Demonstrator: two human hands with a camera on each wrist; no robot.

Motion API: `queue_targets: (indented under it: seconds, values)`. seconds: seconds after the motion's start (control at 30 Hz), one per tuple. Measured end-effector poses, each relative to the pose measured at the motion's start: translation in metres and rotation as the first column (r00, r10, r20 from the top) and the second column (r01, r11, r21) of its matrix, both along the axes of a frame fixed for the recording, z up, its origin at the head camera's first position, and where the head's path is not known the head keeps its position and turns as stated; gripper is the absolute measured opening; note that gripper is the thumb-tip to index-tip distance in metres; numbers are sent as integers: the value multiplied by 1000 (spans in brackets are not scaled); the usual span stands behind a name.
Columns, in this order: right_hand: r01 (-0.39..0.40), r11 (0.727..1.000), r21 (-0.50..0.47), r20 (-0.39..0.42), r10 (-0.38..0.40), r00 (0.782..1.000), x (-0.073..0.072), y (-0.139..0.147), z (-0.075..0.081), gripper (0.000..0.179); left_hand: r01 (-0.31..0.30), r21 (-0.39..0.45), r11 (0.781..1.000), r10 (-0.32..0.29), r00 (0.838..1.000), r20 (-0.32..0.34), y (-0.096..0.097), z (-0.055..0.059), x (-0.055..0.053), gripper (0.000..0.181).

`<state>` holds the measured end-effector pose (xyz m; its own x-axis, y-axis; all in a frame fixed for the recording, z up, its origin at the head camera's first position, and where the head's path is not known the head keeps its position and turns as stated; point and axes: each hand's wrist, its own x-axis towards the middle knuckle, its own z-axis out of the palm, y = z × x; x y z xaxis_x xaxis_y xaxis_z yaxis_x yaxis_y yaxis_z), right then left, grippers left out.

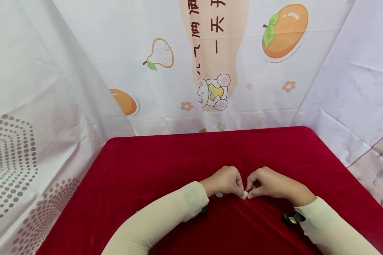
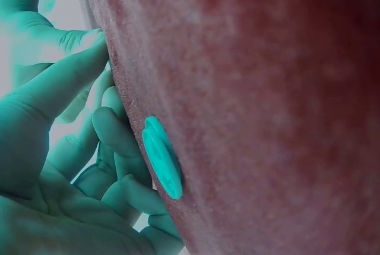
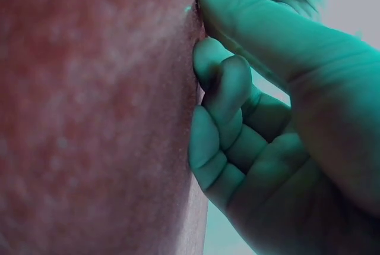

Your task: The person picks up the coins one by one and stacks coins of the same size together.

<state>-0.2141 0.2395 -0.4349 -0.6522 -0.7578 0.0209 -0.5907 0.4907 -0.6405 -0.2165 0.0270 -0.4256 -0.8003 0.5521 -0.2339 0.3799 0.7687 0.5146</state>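
In the head view a small white piece (image 1: pixel 245 194) lies between the fingertips of both hands, low at the red cloth. My left hand (image 1: pixel 227 181) pinches its left side with thumb and index finger. From the other side my right hand (image 1: pixel 269 182) pinches it, its remaining fingers curled in. Fingers hide most of the piece, so its full shape cannot be told. Beside the left wrist, a white round disc (image 1: pixel 219 194) rests on the cloth. The left wrist view shows two thin, flat discs (image 2: pixel 162 159) overlapping there, near the left hand's curled fingers.
A red velvet cloth (image 1: pixel 166 159) covers the table, with some creases in front of the hands. White printed curtains (image 1: pixel 159 88) hang behind and at both sides. A dark wrist strap (image 1: pixel 293 217) shows at the right sleeve.
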Motion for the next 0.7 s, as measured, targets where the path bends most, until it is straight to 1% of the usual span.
queue_targets:
  seconds: [0.33,0.5,0.7]
  values:
    - [17,1000,24,-6,-17,1000,1,-3,-3,15,-16,-10,1000,16,1000,-7,0,-1,1,19]
    - [-1,1000,-4,-3,1,1000,1,-3,-1,13,-18,-7,1000,18,1000,-12,0,-2,1,19]
    - [-12,1000,-26,-15,12,1000,2,-2,0,13,-5,4,1000,5,1000,-7,0,-2,1,19]
